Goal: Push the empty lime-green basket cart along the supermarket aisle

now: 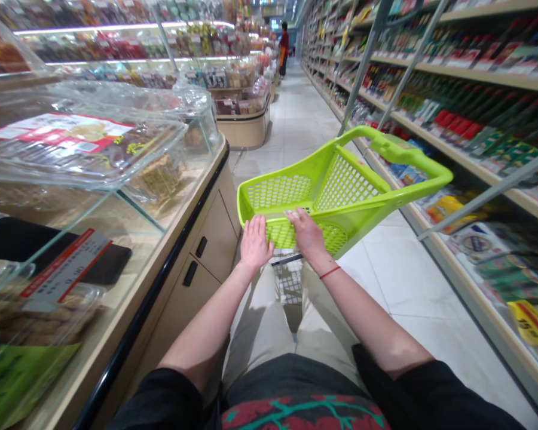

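A lime-green plastic shopping cart [367, 209] with perforated walls stands crosswise in front of my legs, its handle [399, 149] pointing to the right. My left hand [255, 240] lies over the near rim close to the cart's left end, fingers hooked over the edge. A little to the right, my right hand [308, 236] grips that same rim, its fingertips reaching inside; a whitish patch shows at them, too blurred to name. The visible part of the basket holds no goods that I can make out. A red string is around my right wrist.
On the left, a glass-sided display counter [161, 227] with a black bumper rail holds packaged food. Stocked shelves [475, 137] with slanting metal bars line the right. The tiled aisle [291, 107] runs ahead to a distant person [284, 51] in red.
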`<act>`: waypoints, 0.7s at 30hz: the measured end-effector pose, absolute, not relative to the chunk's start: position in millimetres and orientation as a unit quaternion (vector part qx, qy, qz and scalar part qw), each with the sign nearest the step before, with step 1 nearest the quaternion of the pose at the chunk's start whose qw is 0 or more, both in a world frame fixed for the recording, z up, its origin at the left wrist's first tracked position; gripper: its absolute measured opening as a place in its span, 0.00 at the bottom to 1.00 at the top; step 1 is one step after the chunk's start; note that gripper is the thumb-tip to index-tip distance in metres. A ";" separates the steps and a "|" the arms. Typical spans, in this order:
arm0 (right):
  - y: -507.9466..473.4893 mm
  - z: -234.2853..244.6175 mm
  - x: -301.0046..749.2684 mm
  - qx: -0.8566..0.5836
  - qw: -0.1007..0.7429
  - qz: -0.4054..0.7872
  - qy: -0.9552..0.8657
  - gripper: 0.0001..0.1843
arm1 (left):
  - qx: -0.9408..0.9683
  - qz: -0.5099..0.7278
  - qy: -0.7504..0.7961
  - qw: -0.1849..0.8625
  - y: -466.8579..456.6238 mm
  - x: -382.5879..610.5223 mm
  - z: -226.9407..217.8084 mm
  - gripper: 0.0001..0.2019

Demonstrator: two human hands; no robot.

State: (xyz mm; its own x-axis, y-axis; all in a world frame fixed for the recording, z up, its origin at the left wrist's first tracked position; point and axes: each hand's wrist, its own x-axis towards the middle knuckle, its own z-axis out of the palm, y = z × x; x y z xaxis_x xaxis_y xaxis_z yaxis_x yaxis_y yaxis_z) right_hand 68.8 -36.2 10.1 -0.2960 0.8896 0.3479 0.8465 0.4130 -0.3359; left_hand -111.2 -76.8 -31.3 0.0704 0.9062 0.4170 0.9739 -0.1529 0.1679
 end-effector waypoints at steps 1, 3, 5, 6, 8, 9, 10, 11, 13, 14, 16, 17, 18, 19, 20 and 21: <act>-33.8 13.0 81.1 -0.559 0.248 0.034 -0.790 0.24 | -0.729 -0.216 -0.645 0.079 -76.7 -111.1 -31.5 0.39; -28.9 17.5 99.7 -0.581 0.255 0.022 -0.772 0.22 | -0.730 -0.218 -0.643 0.083 -76.3 -111.2 -32.7 0.39; -26.0 19.7 106.1 -0.587 0.264 0.015 -0.765 0.22 | -0.727 -0.223 -0.643 0.085 -75.8 -111.1 -34.3 0.39; -25.8 19.6 103.6 -0.585 0.270 0.013 -0.765 0.22 | -0.725 -0.227 -0.645 0.086 -75.6 -110.9 -35.1 0.39; -27.9 17.3 87.8 -0.576 0.276 0.018 -0.769 0.21 | -0.722 -0.232 -0.646 0.087 -75.4 -110.4 -36.0 0.40; -29.9 15.0 75.7 -0.567 0.277 0.025 -0.775 0.21 | -0.721 -0.234 -0.646 0.086 -75.4 -110.2 -36.2 0.40; -32.2 12.3 61.8 -0.554 0.276 0.036 -0.785 0.21 | -0.722 -0.235 -0.645 0.085 -75.5 -110.2 -36.3 0.41; -34.6 9.2 47.3 -0.538 0.274 0.048 -0.795 0.21 | -0.723 -0.235 -0.644 0.084 -75.5 -110.2 -36.3 0.41; -38.5 2.7 20.6 -0.503 0.277 0.074 -0.815 0.22 | -0.725 -0.232 -0.643 0.081 -75.6 -110.8 -36.2 0.41; -39.7 -0.3 10.1 -0.492 0.282 0.090 -0.818 0.23 | -0.725 -0.229 -0.644 0.079 -75.6 -111.2 -36.1 0.41; -40.2 -5.1 -2.5 -0.475 0.296 0.118 -0.820 0.23 | -0.725 -0.221 -0.647 0.075 -75.6 -111.8 -35.7 0.40; -39.8 -6.7 -4.2 -0.467 0.302 0.126 -0.822 0.24 | -0.725 -0.218 -0.649 0.073 -75.6 -112.0 -35.5 0.40; -39.3 -7.6 -3.1 -0.459 0.304 0.127 -0.825 0.24 | -0.724 -0.217 -0.651 0.072 -75.6 -112.1 -35.2 0.40; -38.8 -7.9 0.5 -0.450 0.304 0.121 -0.831 0.25 | -0.722 -0.218 -0.653 0.072 -75.7 -112.0 -34.9 0.40; -38.3 -7.6 6.1 -0.445 0.300 0.112 -0.836 0.25 | -0.721 -0.220 -0.653 0.073 -75.8 -111.9 -34.6 0.40; -37.8 -6.7 13.6 -0.445 0.296 0.101 -0.839 0.26 | -0.719 -0.223 -0.654 0.075 -75.9 -111.8 -34.4 0.40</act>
